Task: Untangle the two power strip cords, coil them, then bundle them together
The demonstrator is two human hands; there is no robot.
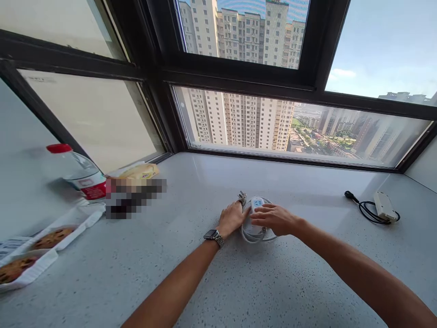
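From the head view I see a white power strip (257, 202) on the counter (205, 282), long axis running away from the person, near end under the right hand (276, 218), fingers together. The left hand (231, 217) touches the plug (242, 197), prongs windowward; I can't tell whether either grips. Looped cord (251, 238) surrounds the strip. Right, a boxy adapter (384, 207); left, a bottle (85, 175) and cookies (53, 238). Dark-framed windows (235, 118) overlook towers.

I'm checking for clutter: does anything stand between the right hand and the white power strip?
Nothing visible does: the right hand is at the power strip, fingers over its near part. The white cord loops around the strip.
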